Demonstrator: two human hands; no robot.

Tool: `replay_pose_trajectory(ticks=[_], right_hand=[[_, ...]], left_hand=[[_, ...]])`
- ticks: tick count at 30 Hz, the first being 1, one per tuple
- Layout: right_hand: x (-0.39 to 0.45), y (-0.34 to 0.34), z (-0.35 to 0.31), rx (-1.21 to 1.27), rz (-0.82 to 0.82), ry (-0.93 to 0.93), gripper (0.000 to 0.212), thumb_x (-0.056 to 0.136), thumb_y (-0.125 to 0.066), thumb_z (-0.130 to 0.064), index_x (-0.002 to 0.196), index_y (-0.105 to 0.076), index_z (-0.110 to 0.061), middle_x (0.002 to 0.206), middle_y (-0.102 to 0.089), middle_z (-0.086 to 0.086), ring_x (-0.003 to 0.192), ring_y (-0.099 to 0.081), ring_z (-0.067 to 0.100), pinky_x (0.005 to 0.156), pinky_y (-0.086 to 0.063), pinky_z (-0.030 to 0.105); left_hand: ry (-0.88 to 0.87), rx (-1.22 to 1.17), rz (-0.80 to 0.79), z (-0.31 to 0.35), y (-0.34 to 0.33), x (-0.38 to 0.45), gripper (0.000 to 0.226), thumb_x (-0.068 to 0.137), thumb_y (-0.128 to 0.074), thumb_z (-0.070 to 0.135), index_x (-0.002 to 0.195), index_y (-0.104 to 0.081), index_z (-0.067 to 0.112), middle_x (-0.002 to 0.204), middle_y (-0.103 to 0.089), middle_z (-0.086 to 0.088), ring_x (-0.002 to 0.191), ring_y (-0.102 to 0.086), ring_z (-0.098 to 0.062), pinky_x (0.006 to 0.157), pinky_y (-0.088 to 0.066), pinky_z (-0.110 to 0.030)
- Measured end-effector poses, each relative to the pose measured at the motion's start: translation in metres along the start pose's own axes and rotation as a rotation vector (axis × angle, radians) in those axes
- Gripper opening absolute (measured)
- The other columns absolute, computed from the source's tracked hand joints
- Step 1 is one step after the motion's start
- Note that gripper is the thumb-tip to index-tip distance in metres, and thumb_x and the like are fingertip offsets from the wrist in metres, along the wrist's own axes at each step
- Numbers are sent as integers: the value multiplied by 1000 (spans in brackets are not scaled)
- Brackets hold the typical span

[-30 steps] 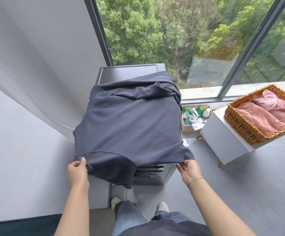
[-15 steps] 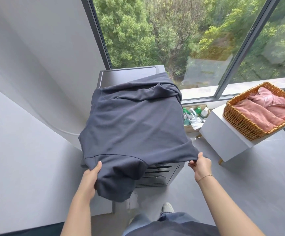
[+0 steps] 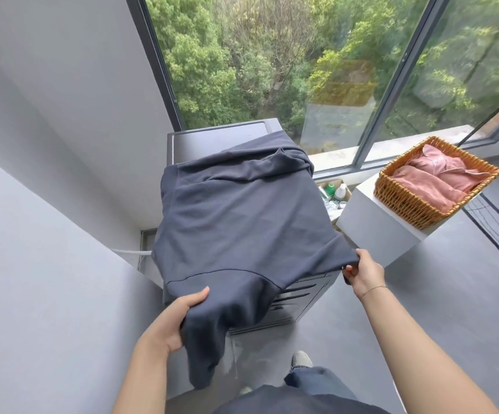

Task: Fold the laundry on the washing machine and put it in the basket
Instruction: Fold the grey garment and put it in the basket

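Two things crowd the space to my right of the washing machine (image 3: 221, 138): a white block-shaped stand (image 3: 373, 231) carrying the wicker basket (image 3: 406, 201), and, squeezed between that stand and the machine, a small open box of bottles (image 3: 336, 192) on the floor, some with green caps. Pink folded clothes (image 3: 439, 177) already lie inside the basket, and I cannot tell whether they are one piece or two. Behind the machine runs a big window (image 3: 272, 61) with dark frames and trees beyond; a grey wall (image 3: 48, 115) closes in the left side. One dark grey-blue garment (image 3: 236, 222) lies spread over the machine's top, covering nearly all of it except a bare strip at the far end, with a rumpled fold along its far edge and its near part hanging over the front. My left hand (image 3: 179, 318) grips the near hanging part, thumb on top of the cloth and fingers under it. My right hand (image 3: 361, 273), a thin bracelet at the wrist, pinches the near right corner and holds it out past the machine's edge. One shoe (image 3: 302, 360) of mine shows on the grey floor (image 3: 421, 309).
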State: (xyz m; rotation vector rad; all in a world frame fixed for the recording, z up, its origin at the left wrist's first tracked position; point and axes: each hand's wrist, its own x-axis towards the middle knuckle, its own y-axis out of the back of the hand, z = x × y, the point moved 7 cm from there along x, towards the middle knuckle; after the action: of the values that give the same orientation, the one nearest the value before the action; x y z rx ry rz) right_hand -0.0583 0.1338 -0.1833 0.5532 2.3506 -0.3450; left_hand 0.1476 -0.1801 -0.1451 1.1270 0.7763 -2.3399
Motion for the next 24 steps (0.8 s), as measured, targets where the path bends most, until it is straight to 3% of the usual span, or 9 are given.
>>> replay_pose_trajectory(ticks=[6,9,12,13,15,17,19,21,24], right_hand=[[-2,-15,-27,120,38,126,24,91,-51,-17,68,-46,-15,37,-50,-5,31,-45,8,45,-49,21],[6,-35,-48,92,28,203,25,93,-52,-16,68,-48,-12,37,-51,-4,31,-48,8,41,-48,18],[26,-66,-64,33,-21,238,23,94,-54,-17,72,-51,-11,42,-55,-3,34,-51,8,41,-49,19],[28,-75,-65,4,-37,243,21,94,-55,-18,74,-52,-11,45,-57,-2,35,-53,9,41,-49,19],[50,-102,-73,-30,-86,226,19,94,-56,-17,76,-52,-10,47,-58,0,34,-53,9,40,-49,19],[69,-127,-71,-74,-145,168,19,95,-55,-15,77,-51,-9,47,-59,2,32,-53,8,37,-47,18],[86,-144,-61,-187,-179,131,14,95,-53,-12,82,-55,-6,57,-60,7,36,-54,7,39,-46,16],[98,-153,-53,-397,-173,203,9,91,-55,-11,85,-61,-7,74,-64,12,55,-55,12,55,-47,20],[90,-160,-57,-668,-142,468,14,86,-53,-5,92,-64,-13,95,-63,9,83,-54,19,78,-40,27]], left_hand=[[-40,-157,-128,34,-12,9,43,96,-46,31,97,-74,-1,100,-72,-16,86,-72,-26,68,-59,-34],[-38,-267,-160,58,-22,16,40,90,-52,32,98,-74,0,103,-71,-16,90,-71,-28,69,-60,-40],[-75,-332,-180,93,-32,34,53,45,-94,16,90,-74,-5,96,-72,-19,82,-72,-33,58,-59,-45],[-86,-386,-173,103,-32,39,65,23,-97,4,83,-74,-8,90,-72,-21,75,-72,-34,51,-57,-45],[-95,-472,-138,130,-43,60,62,12,-87,-16,72,-69,-14,74,-70,-25,59,-70,-35,38,-51,-45],[-117,-573,-46,149,-49,81,48,22,-75,-21,68,-65,-12,58,-65,-21,46,-66,-30,32,-48,-40],[-121,-637,30,154,-48,106,48,31,-81,-19,73,-61,-4,56,-65,-14,46,-66,-24,38,-51,-31],[-80,-617,102,149,-44,128,23,76,-75,9,91,-61,1,68,-69,-15,66,-69,-25,61,-53,-36],[-52,-536,111,142,-32,142,42,98,-42,40,113,-60,4,97,-71,-17,102,-61,-29,84,-45,-40]])
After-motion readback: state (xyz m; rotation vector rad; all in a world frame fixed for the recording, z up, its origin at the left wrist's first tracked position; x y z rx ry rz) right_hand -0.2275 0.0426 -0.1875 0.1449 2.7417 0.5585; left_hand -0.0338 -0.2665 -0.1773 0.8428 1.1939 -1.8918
